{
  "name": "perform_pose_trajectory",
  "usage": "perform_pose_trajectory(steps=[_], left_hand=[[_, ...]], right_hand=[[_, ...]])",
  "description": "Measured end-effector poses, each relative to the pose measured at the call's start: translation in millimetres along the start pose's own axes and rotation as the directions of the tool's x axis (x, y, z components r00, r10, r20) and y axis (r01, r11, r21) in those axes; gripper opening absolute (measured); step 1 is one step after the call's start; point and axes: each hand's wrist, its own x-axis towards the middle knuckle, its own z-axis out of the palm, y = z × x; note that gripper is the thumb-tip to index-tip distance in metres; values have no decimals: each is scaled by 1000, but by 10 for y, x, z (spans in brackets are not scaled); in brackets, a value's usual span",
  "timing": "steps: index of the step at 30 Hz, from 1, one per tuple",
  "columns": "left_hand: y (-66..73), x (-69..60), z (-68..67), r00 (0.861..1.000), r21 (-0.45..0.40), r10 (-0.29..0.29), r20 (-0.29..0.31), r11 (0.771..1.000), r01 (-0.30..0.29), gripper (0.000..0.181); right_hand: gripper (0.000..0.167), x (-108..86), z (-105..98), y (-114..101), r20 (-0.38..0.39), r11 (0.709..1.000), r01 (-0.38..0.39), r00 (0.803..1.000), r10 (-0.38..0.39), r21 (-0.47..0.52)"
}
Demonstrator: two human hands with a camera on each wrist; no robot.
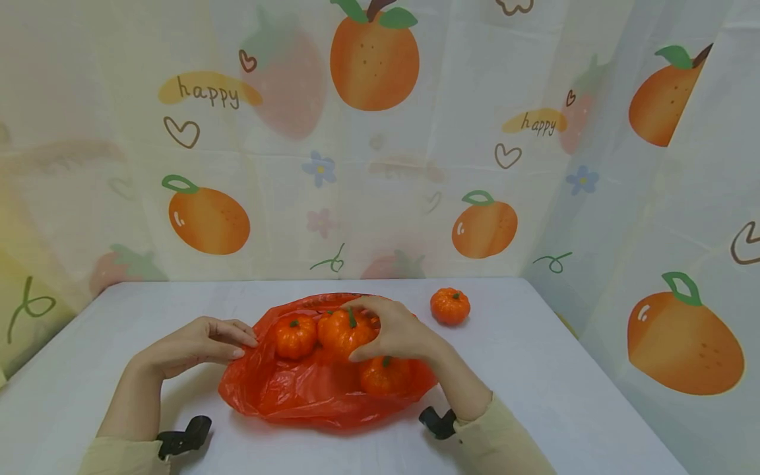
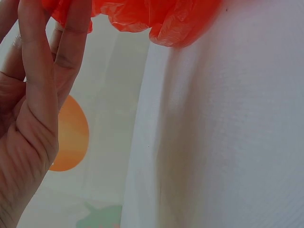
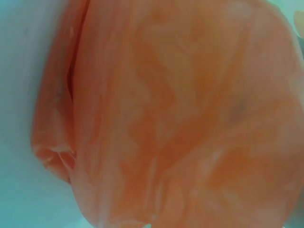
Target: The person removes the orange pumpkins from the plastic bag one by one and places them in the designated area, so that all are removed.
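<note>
A red plastic bag lies on the table with its mouth spread open, and small orange pumpkins show inside. At the bag's left edge my left hand pinches the film between thumb and fingers. My right hand reaches into the mouth and grips the middle pumpkin, thumb in front and fingers behind. To its left sits another pumpkin; a third pumpkin lies in front, below my right hand. In the right wrist view the bag fills most of the picture and hides that hand.
One more pumpkin stands on the white table beyond the bag, to the right. A printed fruit curtain hangs behind the table and along its right side. Black wrist mounts sit at both cuffs.
</note>
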Motion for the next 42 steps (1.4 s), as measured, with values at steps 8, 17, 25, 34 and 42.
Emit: perform_pose_trajectory(steps=[8, 17, 25, 34, 42], left_hand=[[9, 6, 12, 1000, -9, -4, 1, 1000, 4, 31], [14, 12, 13, 1000, -4, -14, 4, 1000, 14, 32], [0, 9, 3, 1000, -4, -22, 5, 1000, 22, 32], [8, 6, -4, 1000, -6, -18, 7, 1000, 18, 32], [19, 6, -5, 1000, 0, -24, 2, 1000, 24, 32]], right_hand=[[71, -23, -71, 47, -66, 1000, -21, 998, 20, -5], [69, -78, -141, 98, -128, 1000, -27, 991, 27, -2], [70, -117, -196, 151, -196, 999, -43, 980, 44, 11], [72, -165, -276, 213, -246, 998, -52, 967, 58, 32], [71, -208, -351, 308, -281, 995, -43, 958, 65, 85]])
